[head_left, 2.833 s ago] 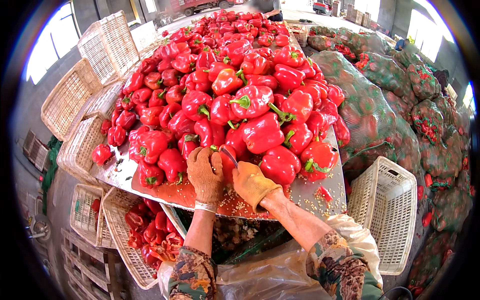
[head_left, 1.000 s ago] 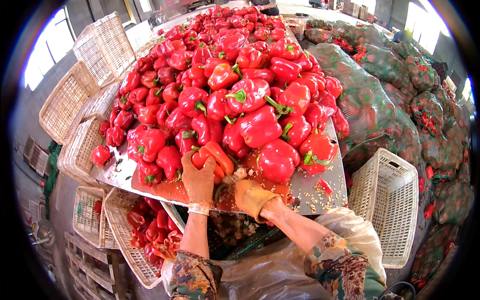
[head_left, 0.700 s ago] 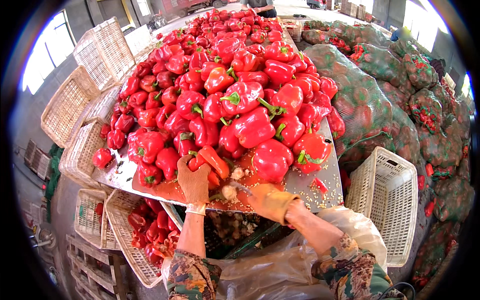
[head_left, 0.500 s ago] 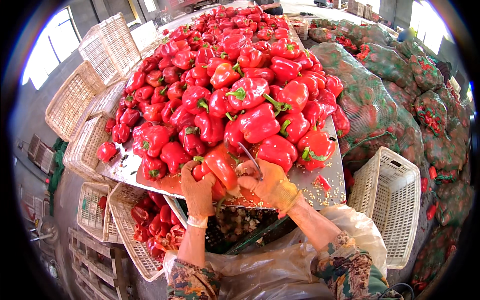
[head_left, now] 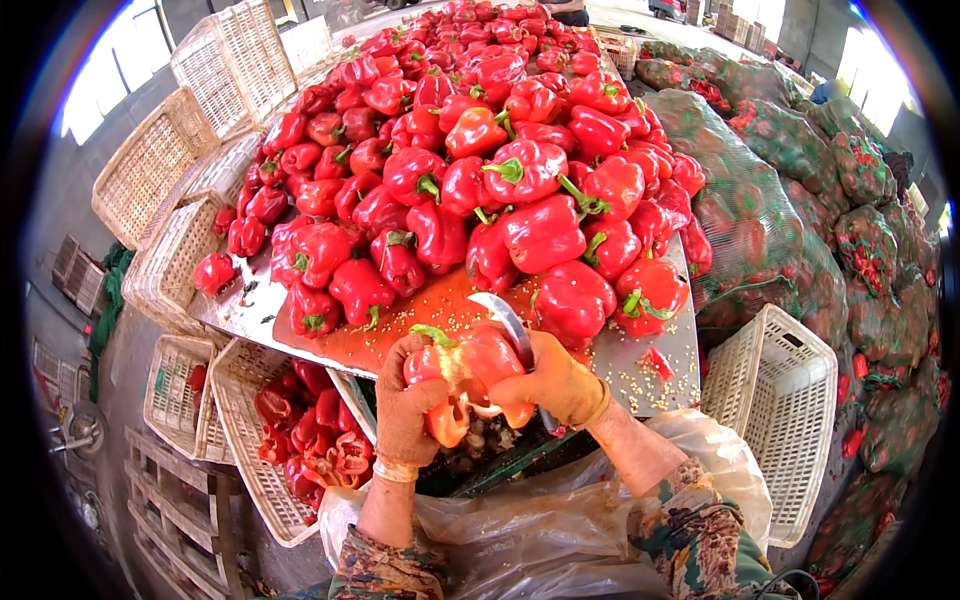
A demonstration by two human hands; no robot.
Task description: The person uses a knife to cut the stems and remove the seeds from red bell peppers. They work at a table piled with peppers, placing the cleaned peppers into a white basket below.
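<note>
Orange-gloved, my left hand [head_left: 406, 404] grips the left side of a split red-orange pepper [head_left: 473, 366], its pale inside showing below the green stem. My right hand [head_left: 563, 382], in a yellowish glove, holds a curved blade [head_left: 508, 318] upright while its thumb presses the pepper’s right side. The pepper is held over the front edge of the metal table [head_left: 642, 378], in front of an orange board [head_left: 410, 308] scattered with seeds. A large pile of red peppers [head_left: 533, 235] covers the table beyond.
A white basket of cut peppers [head_left: 290, 520] stands below left, beside a wooden pallet [head_left: 170, 515]. An empty white basket [head_left: 785, 400] is at right. Stacked baskets [head_left: 150, 170] line the left; full green mesh sacks [head_left: 750, 250] line the right. A person [head_left: 565, 14] is at the far end.
Both hands have lifted the pepper from the board to the table’s edge and pulled it open; the blade is now upright. The view has shifted, with the pile higher in frame.
</note>
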